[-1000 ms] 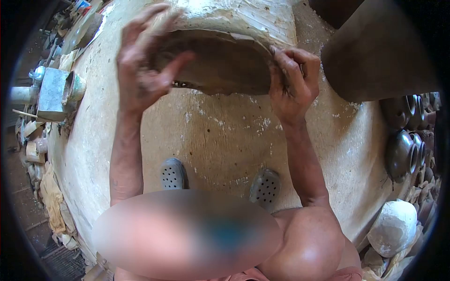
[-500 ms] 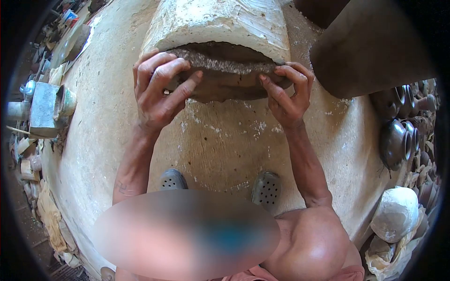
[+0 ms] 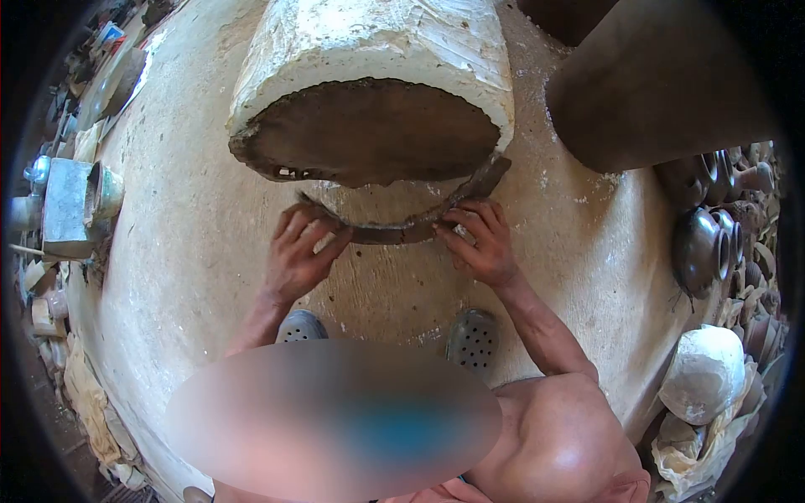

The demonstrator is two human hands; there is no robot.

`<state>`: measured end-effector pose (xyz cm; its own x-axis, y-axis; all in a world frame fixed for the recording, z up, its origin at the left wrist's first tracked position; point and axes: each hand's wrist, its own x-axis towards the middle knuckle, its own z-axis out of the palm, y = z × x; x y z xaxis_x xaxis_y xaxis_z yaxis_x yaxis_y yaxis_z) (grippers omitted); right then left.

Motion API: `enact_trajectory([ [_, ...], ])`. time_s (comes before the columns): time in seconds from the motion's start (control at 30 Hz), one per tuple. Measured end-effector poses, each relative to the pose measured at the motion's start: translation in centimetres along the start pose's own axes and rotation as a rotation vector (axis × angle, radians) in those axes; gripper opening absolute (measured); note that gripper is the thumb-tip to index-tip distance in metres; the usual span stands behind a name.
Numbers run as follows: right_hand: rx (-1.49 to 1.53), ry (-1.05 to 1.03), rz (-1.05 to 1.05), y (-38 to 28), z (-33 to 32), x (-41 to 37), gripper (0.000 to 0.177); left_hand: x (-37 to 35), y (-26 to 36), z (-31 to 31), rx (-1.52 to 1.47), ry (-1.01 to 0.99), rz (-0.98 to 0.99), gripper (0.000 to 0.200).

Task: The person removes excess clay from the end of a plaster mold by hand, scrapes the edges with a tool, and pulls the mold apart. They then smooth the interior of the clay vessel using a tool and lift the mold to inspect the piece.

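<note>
Drawn back from the white form (image 3: 377,42), both hands (image 3: 303,253) pinch a dark strip (image 3: 388,235) near a brown cylinder (image 3: 662,92).

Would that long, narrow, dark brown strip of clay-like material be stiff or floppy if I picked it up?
Probably floppy: the long, narrow, dark brown clay-like strip bows in a curve between the left grip and right grip. It may tear easily, being narrow with a rough-looking edge.
</note>
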<state>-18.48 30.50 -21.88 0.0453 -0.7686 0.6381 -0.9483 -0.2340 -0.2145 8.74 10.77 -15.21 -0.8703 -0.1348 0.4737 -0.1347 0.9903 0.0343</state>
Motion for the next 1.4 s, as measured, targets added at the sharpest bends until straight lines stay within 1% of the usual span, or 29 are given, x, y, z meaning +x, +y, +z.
enact_trajectory([
  [0.03,0.035,-0.049,0.026,-0.1,0.3,-0.5,0.036,-1.1,0.1,1.2,0.007,-0.004,-0.005,0.031],
  [0.1,0.065,-0.075,0.055,-0.6,0.7,-1.4,0.036,-4.3,0.1,3.0,-0.202,-0.081,-0.113,0.033],
  [0.13,0.081,-0.103,0.09,-0.8,1.0,-1.7,0.037,-4.8,0.2,3.0,-0.178,-0.09,-0.131,0.033],
  [0.17,0.105,-0.096,0.073,-0.4,1.4,-2.4,0.037,-5.0,0.7,3.5,-0.252,-0.066,-0.246,0.036],
  [0.2,0.112,-0.207,0.07,0.1,1.7,-3.2,0.043,-5.0,1.2,3.7,-0.331,-0.037,-0.36,0.039],
  [0.23,0.111,-0.32,0.067,0.3,1.7,-3.1,0.049,-4.3,1.0,3.3,-0.315,-0.034,-0.376,0.039],
  [0.3,0.168,-0.239,0.092,-0.3,0.3,-2.1,0.049,-2.2,-0.5,2.2,-0.114,0.457,-0.586,0.046],
  [0.33,0.211,-0.158,0.132,-0.6,-0.4,-1.2,0.049,-0.6,-1.7,1.1,-0.051,0.588,-0.566,0.055],
  [0.37,0.223,-0.165,0.125,-0.5,-0.5,-0.9,0.049,1.1,-2.9,-0.2,0.011,0.713,-0.544,0.064],
  [0.43,0.073,0.244,0.46,0.0,-0.4,0.2,0.045,3.5,-4.5,-2.3,0.041,0.731,-0.496,0.061],
  [0.47,0.076,0.243,0.453,0.7,0.0,1.5,0.045,4.2,-5.1,-2.7,0.063,0.751,-0.437,0.058],
  [0.5,0.135,0.375,0.567,1.6,0.7,3.2,0.043,4.3,-5.6,-2.7,0.066,0.753,-0.437,0.058],
  [0.53,0.187,0.514,0.684,2.3,1.2,4.4,0.041,4.6,-6.2,-2.8,0.123,0.681,-0.394,0.049],
  [0.57,0.177,0.519,0.69,2.8,2.2,4.4,0.041,4.6,-6.5,-2.7,0.172,0.607,-0.352,0.04],
  [0.6,0.273,0.436,0.787,3.2,3.4,3.6,0.041,4.9,-6.7,-2.9,0.168,0.636,-0.348,0.031],
  [0.63,0.357,0.354,0.884,3.7,3.7,2.8,0.042,4.7,-7.2,-2.6,0.119,0.645,-0.349,0.031],
  [0.73,0.19,0.386,0.882,2.5,4.4,2.6,0.042,4.6,-6.5,-2.5,0.131,0.601,-0.284,0.028],
  [0.8,0.336,0.501,1.009,2.4,5.5,2.0,0.036,3.6,-5.5,-2.7,0.122,0.536,-0.217,0.026],
  [0.93,0.167,0.444,0.957,0.9,5.8,0.4,0.028,0.0,-3.8,-1.6,0.028,0.427,-0.276,0.027],
  [1.0,0.107,0.272,0.721,-1.0,5.7,-0.6,0.031,-1.8,-3.4,-0.4,-0.096,0.365,-0.407,0.025],
  [1.03,0.109,0.268,0.722,-1.8,5.6,-1.2,0.031,-2.8,-3.3,0.5,-0.096,0.363,-0.41,0.025],
  [1.1,0.17,0.094,0.458,-3.6,5.4,-2.3,0.031,-5.0,-3.3,2.5,-0.674,0.464,-0.808,0.021],
  [1.13,0.174,0.089,0.457,-4.0,5.3,-2.6,0.031,-5.6,-3.6,3.0,-0.809,0.466,-0.852,0.018],
  [1.17,0.262,0.023,0.41,-4.4,5.1,-2.7,0.029,-6.2,-3.8,3.5,-0.807,0.466,-0.858,0.018],
  [1.23,0.358,-0.044,0.355,-4.3,4.6,-2.9,0.028,-6.2,-4.2,3.8,-0.947,0.373,-1.115,0.016],
  [1.27,0.382,-0.055,0.357,-3.7,4.2,-3.1,0.031,-7.6,-5.4,4.9,-1.009,0.355,-1.1,0.03],
  [1.3,0.409,-0.068,0.361,-3.4,3.9,-3.1,0.034,-7.7,-5.8,5.2,-0.996,0.361,-1.108,0.03],
  [1.37,0.295,0.084,0.679,-2.7,4.2,-1.9,0.038,-7.1,-6.0,5.9,-0.953,0.537,-1.09,0.049],
  [1.4,0.304,0.079,0.675,-1.8,4.8,-1.3,0.038,-6.9,-6.3,6.1,-0.902,0.541,-1.079,0.072],
])
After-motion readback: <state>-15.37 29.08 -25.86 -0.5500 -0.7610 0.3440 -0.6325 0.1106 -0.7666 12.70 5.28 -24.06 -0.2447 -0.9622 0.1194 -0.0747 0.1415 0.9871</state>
